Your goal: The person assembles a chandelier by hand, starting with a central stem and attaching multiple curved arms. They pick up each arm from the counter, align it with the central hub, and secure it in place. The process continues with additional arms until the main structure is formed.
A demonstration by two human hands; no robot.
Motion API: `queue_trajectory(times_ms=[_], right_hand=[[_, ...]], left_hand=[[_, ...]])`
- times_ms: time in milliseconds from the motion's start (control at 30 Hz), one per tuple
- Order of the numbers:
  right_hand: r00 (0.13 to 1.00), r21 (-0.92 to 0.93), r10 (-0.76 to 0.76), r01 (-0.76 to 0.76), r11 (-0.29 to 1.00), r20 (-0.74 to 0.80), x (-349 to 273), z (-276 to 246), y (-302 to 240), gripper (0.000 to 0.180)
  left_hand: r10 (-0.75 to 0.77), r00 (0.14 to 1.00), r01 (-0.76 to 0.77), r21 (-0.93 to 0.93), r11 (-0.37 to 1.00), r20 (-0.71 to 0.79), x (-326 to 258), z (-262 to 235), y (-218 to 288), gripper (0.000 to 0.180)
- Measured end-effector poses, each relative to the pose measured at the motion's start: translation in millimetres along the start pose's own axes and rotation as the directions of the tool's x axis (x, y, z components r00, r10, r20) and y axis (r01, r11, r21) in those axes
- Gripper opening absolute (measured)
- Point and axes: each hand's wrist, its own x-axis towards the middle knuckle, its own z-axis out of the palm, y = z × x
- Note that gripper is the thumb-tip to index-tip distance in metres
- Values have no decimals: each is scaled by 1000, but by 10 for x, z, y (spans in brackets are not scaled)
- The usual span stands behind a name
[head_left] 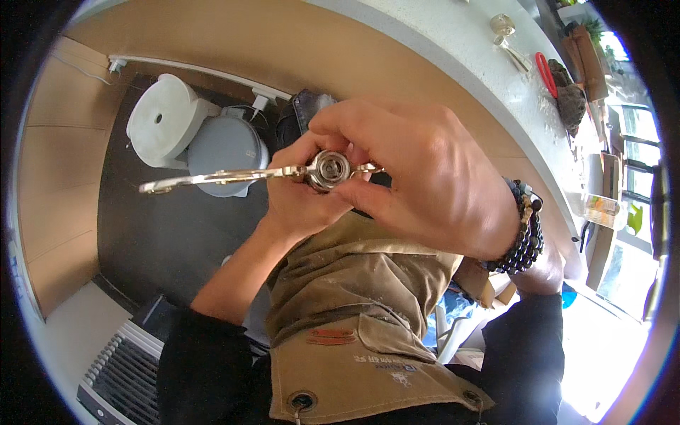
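Observation:
In front of my apron I hold a shiny silver metal piece (328, 170), seen end-on. It has a round, hollow-looking socket, a long thin arm reaching left and a short arm to the right. Its exact kind I cannot tell. My left hand (301, 195) is closed around it from below and behind, on the left of the socket. My right hand (425, 166) grips it from the right, thumb and fingers pressed close to the socket. Part of the piece is hidden between the hands.
A pale countertop (453, 53) curves along the far and right side. Silver metal parts (511, 51), a red loop handle (545, 74) and a brown cloth (569, 99) lie there. A white stool (161, 119), grey bin (227, 149) and heater (124, 375) stand left.

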Motion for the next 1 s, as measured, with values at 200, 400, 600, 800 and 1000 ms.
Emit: queue_trajectory(times_ms=[200, 400, 600, 800, 1000], right_hand=[[999, -54, 24, -22, 998, 47, -14, -58, -36, 41], [997, -66, -59, 62, 996, 40, 28, -38, 16, 31], [990, 23, 130, -132, 991, 57, -24, -47, -56, 28], [995, -8, 92, -92, 996, 28, -34, -28, -42, 38], [991, -220, 106, -86, 972, 81, -5, -555, -266, 55]], left_hand=[[30, 999, -36, 240, 970, 26, 18, -31, 23, 36], [-19, 1000, 19, 137, 990, -3, 26, -14, 5, 34], [-31, 999, 28, 148, 989, 15, 27, 1, -13, 34], [-69, 998, 70, 43, 997, -11, 11, 53, 22, 31], [11, 998, -23, 220, 975, 55, 61, -29, 33, 17]])
